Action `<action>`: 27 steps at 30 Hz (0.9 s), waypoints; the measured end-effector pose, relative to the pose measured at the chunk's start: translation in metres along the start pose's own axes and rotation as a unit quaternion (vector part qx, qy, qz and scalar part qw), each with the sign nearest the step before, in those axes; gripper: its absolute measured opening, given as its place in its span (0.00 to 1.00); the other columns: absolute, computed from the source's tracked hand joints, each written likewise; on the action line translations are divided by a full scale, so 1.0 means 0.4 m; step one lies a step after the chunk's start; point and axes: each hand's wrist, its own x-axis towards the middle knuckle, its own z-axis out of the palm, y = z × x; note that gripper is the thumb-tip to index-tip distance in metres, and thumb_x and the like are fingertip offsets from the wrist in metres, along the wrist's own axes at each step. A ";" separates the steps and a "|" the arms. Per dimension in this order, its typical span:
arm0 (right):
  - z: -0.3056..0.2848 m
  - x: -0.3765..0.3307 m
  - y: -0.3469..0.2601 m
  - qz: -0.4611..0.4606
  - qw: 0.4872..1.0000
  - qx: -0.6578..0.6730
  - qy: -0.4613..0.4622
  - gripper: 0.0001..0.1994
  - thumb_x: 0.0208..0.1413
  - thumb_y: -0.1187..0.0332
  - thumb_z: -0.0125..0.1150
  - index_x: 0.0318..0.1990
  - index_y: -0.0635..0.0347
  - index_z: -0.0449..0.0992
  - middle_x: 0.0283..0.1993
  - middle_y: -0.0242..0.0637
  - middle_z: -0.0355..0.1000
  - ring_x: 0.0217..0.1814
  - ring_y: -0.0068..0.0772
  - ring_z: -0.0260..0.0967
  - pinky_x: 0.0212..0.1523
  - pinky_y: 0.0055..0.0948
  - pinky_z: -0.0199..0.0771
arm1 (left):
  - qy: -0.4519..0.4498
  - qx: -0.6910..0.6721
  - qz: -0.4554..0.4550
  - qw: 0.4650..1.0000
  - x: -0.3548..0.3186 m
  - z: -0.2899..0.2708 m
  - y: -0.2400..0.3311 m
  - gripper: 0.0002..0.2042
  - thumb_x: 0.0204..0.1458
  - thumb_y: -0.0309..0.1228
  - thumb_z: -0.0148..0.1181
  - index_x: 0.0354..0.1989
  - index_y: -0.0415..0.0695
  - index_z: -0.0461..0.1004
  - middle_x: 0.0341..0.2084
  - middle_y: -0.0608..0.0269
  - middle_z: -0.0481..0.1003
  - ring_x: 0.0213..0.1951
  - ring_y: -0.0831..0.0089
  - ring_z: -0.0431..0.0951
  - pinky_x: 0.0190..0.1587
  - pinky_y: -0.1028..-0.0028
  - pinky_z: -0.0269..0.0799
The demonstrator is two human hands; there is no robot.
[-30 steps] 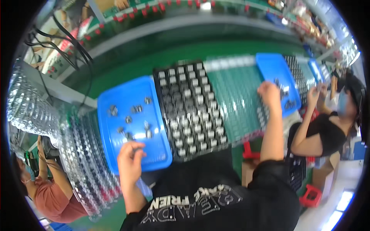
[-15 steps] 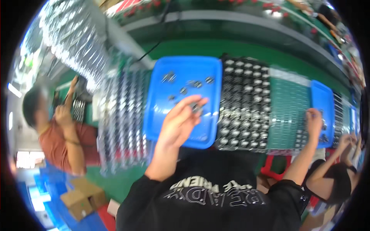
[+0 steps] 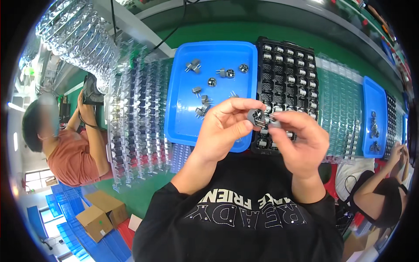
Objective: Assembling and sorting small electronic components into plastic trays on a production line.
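Observation:
Above the right edge of the blue tray point(image 3: 174, 100), my left hand point(image 3: 224, 129) pinches a round grey pronged part point(image 3: 255, 117), dark on its face, between thumb and fingers. Close against it on the right, my right hand point(image 3: 301, 137) has thumb and fingertips closed on a small silver-grey part point(image 3: 274, 124). The fingers hide much of both parts, and I cannot tell whether the two touch. Several similar grey pronged parts lie scattered in the tray, among them a loose part point(image 3: 211, 81) near its middle.
Right of the tray sits a black tray point(image 3: 279, 76) with small silver cylinders in its pockets. Clear plastic trays point(image 3: 336, 102) follow, then a second blue tray point(image 3: 368, 94). More clear trays point(image 3: 137, 109) stand at the left. Co-workers sit on both sides.
My right hand has come from the far blue tray to my left hand, with a small part in its fingers. My left hand has moved right, still holding its part.

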 end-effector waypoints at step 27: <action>0.034 0.025 0.018 -0.120 0.989 -0.089 -0.014 0.17 0.42 0.74 0.79 0.42 0.64 0.83 0.37 0.40 0.80 0.38 0.35 0.77 0.38 0.28 0.78 | 0.008 0.050 0.029 0.998 -0.013 -0.006 0.009 0.18 0.57 0.20 0.64 0.56 0.32 0.74 0.51 0.53 0.78 0.52 0.69 0.78 0.56 0.70 0.74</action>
